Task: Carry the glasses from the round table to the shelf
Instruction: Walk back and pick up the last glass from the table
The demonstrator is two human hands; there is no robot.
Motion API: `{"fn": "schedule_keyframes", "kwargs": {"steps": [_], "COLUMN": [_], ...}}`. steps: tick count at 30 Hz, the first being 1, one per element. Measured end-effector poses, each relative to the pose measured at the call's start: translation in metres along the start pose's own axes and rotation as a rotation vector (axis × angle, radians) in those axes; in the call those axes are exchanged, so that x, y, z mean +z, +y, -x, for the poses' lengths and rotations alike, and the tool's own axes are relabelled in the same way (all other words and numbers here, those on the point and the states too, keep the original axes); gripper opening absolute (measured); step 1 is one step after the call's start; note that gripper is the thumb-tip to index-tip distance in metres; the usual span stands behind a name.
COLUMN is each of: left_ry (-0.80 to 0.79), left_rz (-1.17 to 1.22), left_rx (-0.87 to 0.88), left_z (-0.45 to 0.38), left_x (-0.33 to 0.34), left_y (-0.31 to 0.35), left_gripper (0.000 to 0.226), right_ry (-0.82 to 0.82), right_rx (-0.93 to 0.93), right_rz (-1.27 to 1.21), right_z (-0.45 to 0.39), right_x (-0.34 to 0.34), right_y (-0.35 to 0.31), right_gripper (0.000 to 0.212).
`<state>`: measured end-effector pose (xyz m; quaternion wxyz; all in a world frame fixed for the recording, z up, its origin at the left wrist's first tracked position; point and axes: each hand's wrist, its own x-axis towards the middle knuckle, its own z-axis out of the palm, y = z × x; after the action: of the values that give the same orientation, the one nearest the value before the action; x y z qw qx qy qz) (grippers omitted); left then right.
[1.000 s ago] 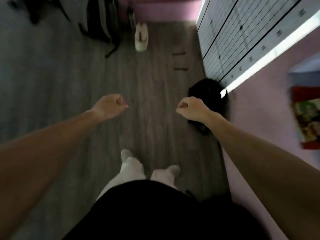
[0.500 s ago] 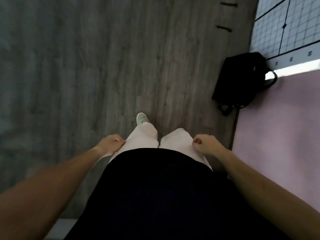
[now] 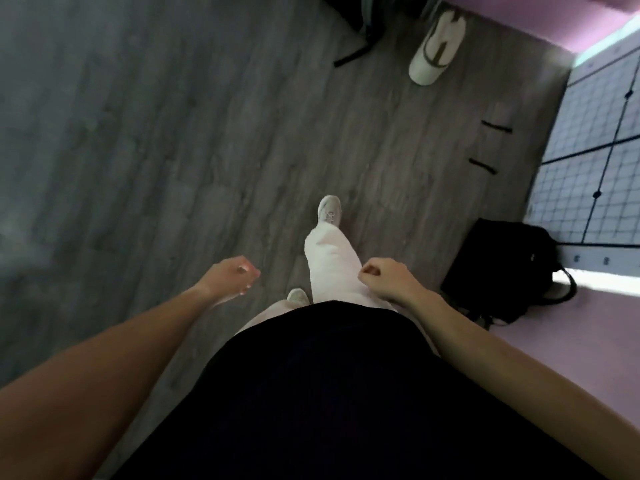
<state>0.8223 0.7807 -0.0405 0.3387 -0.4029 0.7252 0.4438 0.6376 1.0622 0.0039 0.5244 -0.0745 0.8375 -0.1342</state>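
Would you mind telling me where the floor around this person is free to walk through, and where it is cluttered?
The wood floor to the left of the left hand is bare. Ahead, a strip stays open between the white container and the front shoe. The right is crowded: the black bag sits against the grid wall.

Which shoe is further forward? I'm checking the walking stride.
The right shoe, extended ahead on the grey floor. The left shoe sits far back, mostly hidden beneath the black top.

R foot [image 3: 329, 210] stepped fwd, white container [image 3: 437, 48] back in view
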Motion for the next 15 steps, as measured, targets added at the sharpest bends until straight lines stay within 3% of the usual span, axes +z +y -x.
{"fn": "schedule_keyframes", "kwargs": {"steps": [7, 15], "left_ry": [0.079, 0.193], "left_rz": [0.052, 0.125], "left_rx": [-0.136, -0.018], "left_z": [-0.038, -0.098], "left_x": [-0.079, -0.192], "left_y": [0.035, 0.134], "left_gripper": [0.017, 0.011], "right_ry": [-0.049, -0.012], "right_rx": [0.020, -0.027], "right_rz": [0.063, 0.350], "right_z": [-0.066, -0.151], "right_x": [-0.111, -0.238], "right_y": [-0.068, -0.159], "right_gripper": [0.018, 0.023]}}
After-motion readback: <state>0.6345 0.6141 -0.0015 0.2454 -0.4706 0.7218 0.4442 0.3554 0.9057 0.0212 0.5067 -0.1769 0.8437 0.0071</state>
